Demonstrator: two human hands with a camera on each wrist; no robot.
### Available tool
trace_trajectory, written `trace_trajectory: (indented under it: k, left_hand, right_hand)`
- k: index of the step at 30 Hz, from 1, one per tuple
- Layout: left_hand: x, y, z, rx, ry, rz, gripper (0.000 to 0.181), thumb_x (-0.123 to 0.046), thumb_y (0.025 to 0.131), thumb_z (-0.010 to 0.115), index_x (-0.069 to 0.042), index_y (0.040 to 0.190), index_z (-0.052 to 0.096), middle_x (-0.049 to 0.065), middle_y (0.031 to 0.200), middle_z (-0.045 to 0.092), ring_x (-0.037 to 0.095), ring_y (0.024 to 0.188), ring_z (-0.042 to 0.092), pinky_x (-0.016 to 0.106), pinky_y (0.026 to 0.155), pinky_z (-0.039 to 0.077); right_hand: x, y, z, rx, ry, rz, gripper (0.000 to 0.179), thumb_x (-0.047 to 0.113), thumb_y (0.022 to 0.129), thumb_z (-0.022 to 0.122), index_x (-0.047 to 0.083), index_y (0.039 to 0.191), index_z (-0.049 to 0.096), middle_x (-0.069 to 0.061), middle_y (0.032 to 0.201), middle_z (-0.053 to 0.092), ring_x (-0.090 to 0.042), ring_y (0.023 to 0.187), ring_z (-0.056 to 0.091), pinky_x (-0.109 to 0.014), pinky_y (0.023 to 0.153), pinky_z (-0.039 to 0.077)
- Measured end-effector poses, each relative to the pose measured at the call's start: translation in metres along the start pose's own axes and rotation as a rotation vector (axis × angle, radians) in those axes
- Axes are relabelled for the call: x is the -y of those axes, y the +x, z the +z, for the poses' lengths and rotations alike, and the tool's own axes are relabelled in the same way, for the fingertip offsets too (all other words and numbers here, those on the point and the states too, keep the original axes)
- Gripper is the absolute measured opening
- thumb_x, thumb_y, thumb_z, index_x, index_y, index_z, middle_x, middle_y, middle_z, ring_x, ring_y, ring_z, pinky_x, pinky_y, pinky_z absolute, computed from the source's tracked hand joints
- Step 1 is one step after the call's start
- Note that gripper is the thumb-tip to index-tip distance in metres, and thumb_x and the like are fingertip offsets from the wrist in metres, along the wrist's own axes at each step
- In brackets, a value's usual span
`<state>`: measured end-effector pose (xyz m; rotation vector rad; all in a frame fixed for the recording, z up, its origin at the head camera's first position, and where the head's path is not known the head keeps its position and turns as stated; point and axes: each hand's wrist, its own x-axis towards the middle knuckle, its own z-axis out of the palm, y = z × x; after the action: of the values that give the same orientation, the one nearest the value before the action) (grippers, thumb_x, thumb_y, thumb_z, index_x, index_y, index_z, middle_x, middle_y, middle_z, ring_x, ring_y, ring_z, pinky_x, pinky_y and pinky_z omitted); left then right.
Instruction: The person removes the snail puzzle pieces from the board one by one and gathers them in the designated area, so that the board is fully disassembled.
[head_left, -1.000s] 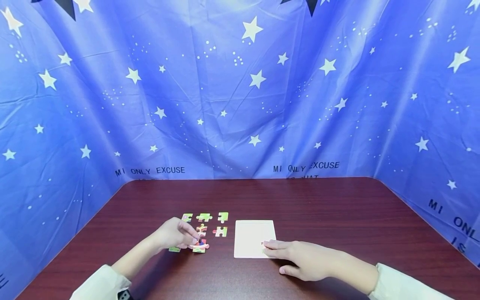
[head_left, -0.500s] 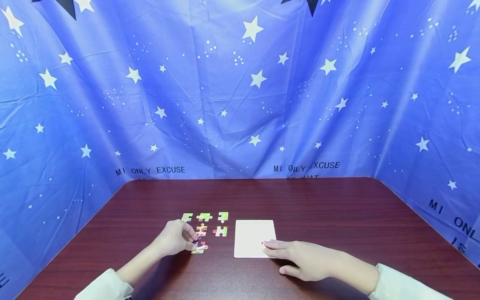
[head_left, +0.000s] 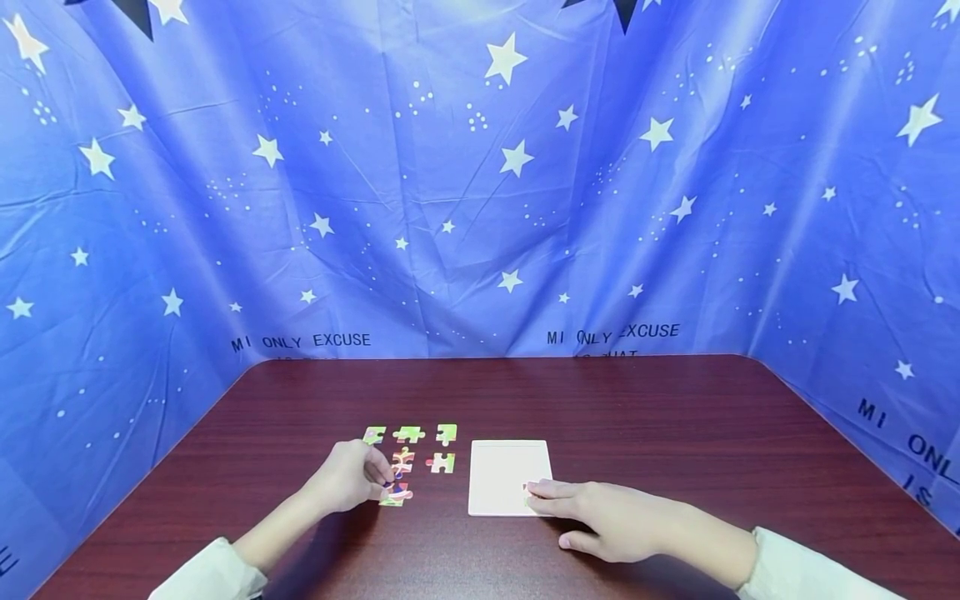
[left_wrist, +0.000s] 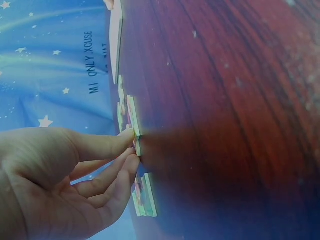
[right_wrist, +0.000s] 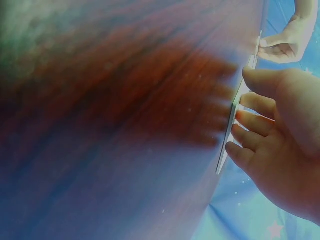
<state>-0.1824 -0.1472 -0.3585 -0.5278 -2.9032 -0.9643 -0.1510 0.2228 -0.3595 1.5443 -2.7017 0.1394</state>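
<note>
My left hand (head_left: 351, 477) pinches a red, white and green jigsaw piece (head_left: 396, 496) low over the table at the front of a group of loose pieces. In the left wrist view the thumb and fingertips meet at the edge of that piece (left_wrist: 133, 116), and another piece (left_wrist: 145, 196) lies beside the fingers. My right hand (head_left: 618, 521) rests with its fingers extended on the near right corner of a white square puzzle board (head_left: 501, 473). A small coloured piece (head_left: 527, 492) shows in that corner, mostly hidden under the fingertips.
Several more jigsaw pieces lie between the left hand and the board, among them a green one (head_left: 408, 434), a corner one (head_left: 446, 434) and a pink-green one (head_left: 442, 463). Beyond the dark red table (head_left: 637, 417) hangs a blue star-printed curtain (head_left: 450, 167).
My left hand has drawn back a little to the left, and the front piece has shifted left with it. The right hand has stayed on the board's corner.
</note>
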Motion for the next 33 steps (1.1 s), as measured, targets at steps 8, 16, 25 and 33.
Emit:
trace_trajectory:
  k: [8,16,25,33]
  left_hand:
    - [-0.014,0.01,-0.006,-0.03,0.036,0.03,0.008,-0.002,0.073,0.078,-0.005,0.077,0.071,0.001,0.07,0.071,0.006,0.061,0.061,0.021,0.057,0.048]
    - [-0.037,0.028,0.008,0.03,-0.014,0.15,0.012,-0.005,0.076,0.076,-0.003,0.087,0.072,0.004,0.079,0.074,0.012,0.071,0.068,0.02,0.063,0.051]
    - [-0.067,0.042,0.044,0.139,-0.033,0.285,0.016,-0.004,0.078,0.074,-0.001,0.094,0.07,0.01,0.088,0.074,0.02,0.078,0.07,0.022,0.069,0.052]
    - [-0.089,0.048,0.075,0.169,0.013,0.33,0.018,-0.005,0.075,0.078,-0.002,0.092,0.072,0.008,0.085,0.075,0.01,0.076,0.068,0.014,0.067,0.05]
  right_hand:
    - [0.001,0.0,0.0,0.001,0.013,0.012,0.047,0.027,0.099,0.051,0.014,0.144,0.045,-0.006,0.15,0.046,-0.022,0.136,0.047,-0.036,0.102,0.048]
    - [0.001,0.0,0.0,0.003,0.011,0.01,0.048,0.026,0.098,0.052,0.014,0.144,0.045,-0.006,0.15,0.045,-0.021,0.136,0.047,-0.036,0.102,0.048]
    - [0.0,0.0,0.001,-0.012,-0.008,-0.006,0.047,0.027,0.098,0.052,0.014,0.143,0.046,-0.007,0.149,0.047,-0.021,0.135,0.048,-0.035,0.101,0.048]
    - [-0.001,0.0,0.001,-0.023,-0.025,-0.014,0.047,0.028,0.098,0.053,0.014,0.143,0.046,-0.006,0.148,0.048,-0.021,0.133,0.05,-0.035,0.1,0.049]
